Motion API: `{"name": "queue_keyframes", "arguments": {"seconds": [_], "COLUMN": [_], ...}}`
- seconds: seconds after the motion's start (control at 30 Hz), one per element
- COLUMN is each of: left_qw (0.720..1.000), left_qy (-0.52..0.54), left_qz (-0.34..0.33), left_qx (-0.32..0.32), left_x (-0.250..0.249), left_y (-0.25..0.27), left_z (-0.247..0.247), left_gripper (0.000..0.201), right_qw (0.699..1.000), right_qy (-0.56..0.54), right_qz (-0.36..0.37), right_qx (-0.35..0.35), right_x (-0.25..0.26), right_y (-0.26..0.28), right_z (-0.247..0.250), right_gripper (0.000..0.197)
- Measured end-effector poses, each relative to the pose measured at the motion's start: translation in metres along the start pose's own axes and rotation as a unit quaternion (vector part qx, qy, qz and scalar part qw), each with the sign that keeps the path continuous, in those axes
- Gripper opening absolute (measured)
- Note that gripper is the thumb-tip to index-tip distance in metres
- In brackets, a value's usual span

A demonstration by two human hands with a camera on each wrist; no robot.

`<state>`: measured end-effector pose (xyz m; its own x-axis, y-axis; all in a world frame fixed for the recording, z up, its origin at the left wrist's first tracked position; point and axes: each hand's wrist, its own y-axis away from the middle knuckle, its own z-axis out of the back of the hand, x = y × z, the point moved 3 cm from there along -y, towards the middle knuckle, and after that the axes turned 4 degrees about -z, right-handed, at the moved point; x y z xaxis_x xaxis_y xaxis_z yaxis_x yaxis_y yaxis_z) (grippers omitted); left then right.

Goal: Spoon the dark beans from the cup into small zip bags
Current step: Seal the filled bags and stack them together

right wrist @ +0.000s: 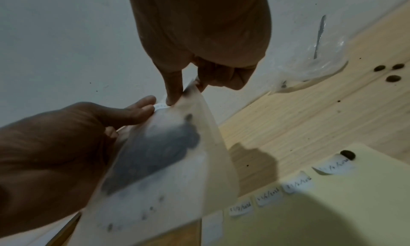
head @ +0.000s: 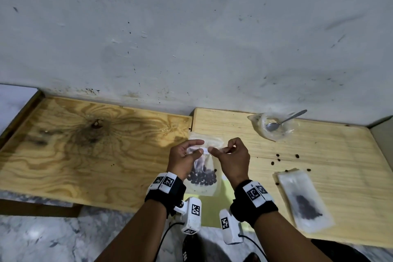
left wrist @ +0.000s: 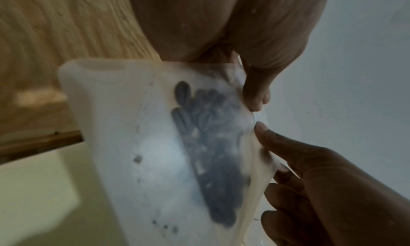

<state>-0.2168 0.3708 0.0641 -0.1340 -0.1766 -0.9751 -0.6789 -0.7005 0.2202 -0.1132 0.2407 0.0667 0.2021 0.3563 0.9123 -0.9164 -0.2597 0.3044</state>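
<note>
A small frosted zip bag (head: 207, 187) hangs upright in front of me with dark beans (head: 202, 177) heaped at its bottom. My left hand (head: 201, 147) and my right hand (head: 214, 149) both pinch its top edge, thumbs almost touching, with a small white strip (head: 205, 150) between them. The left wrist view shows the bag (left wrist: 133, 144) close up, my left hand (left wrist: 255, 102) at its top edge. The right wrist view shows my right hand (right wrist: 177, 95) pinching the bag (right wrist: 177, 162). A clear plastic cup (head: 274, 127) holding the metal spoon (head: 285, 121) sits at the back right.
A second bag of beans (head: 304, 200) lies flat on the light wooden table (head: 340, 166) to my right. Several loose beans (head: 278, 158) are scattered between it and the cup. A yellow-green sheet (right wrist: 332, 206) with white handwritten labels (right wrist: 297, 185) lies under the bag. The wall stands just behind.
</note>
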Motion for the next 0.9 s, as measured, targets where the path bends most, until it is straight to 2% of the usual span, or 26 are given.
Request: {"name": "queue_keyframes", "arguments": {"seconds": [0.17, 0.27, 0.33, 0.5, 0.57, 0.7, 0.8, 0.9], "left_qw": [1.000, 0.999, 0.998, 0.992, 0.995, 0.994, 0.984, 0.977], "left_qy": [-0.010, 0.001, -0.028, -0.119, -0.100, -0.080, -0.092, -0.092], "left_qz": [-0.003, 0.014, 0.011, -0.021, -0.019, 0.028, 0.079, 0.106], "left_qx": [-0.024, -0.049, -0.057, -0.027, -0.008, 0.066, 0.129, 0.164], "left_x": [0.002, 0.002, 0.002, 0.000, 0.000, 0.017, 0.036, 0.054], "left_y": [0.001, 0.000, -0.002, 0.000, 0.004, 0.020, 0.041, 0.063], "left_z": [-0.008, -0.015, -0.025, -0.077, -0.107, -0.195, -0.271, -0.344], "left_gripper": [0.024, 0.024, 0.026, 0.026, 0.026, 0.027, 0.036, 0.047], "right_qw": [0.999, 0.997, 0.992, 0.984, 0.986, 0.997, 0.999, 0.997], "right_qy": [0.004, -0.025, -0.019, 0.005, 0.001, -0.015, 0.013, 0.040], "right_qz": [0.048, 0.037, 0.014, -0.008, -0.004, -0.022, -0.040, -0.063], "right_qx": [0.003, 0.070, 0.123, 0.180, 0.164, 0.071, 0.022, 0.001], "right_x": [-0.005, -0.015, -0.028, -0.060, -0.066, -0.088, -0.114, -0.140], "right_y": [0.002, 0.004, 0.005, 0.004, -0.001, -0.025, -0.043, -0.054], "right_z": [0.007, 0.022, 0.040, 0.096, 0.123, 0.213, 0.294, 0.366], "right_gripper": [0.040, 0.027, 0.023, 0.027, 0.026, 0.025, 0.027, 0.027]}}
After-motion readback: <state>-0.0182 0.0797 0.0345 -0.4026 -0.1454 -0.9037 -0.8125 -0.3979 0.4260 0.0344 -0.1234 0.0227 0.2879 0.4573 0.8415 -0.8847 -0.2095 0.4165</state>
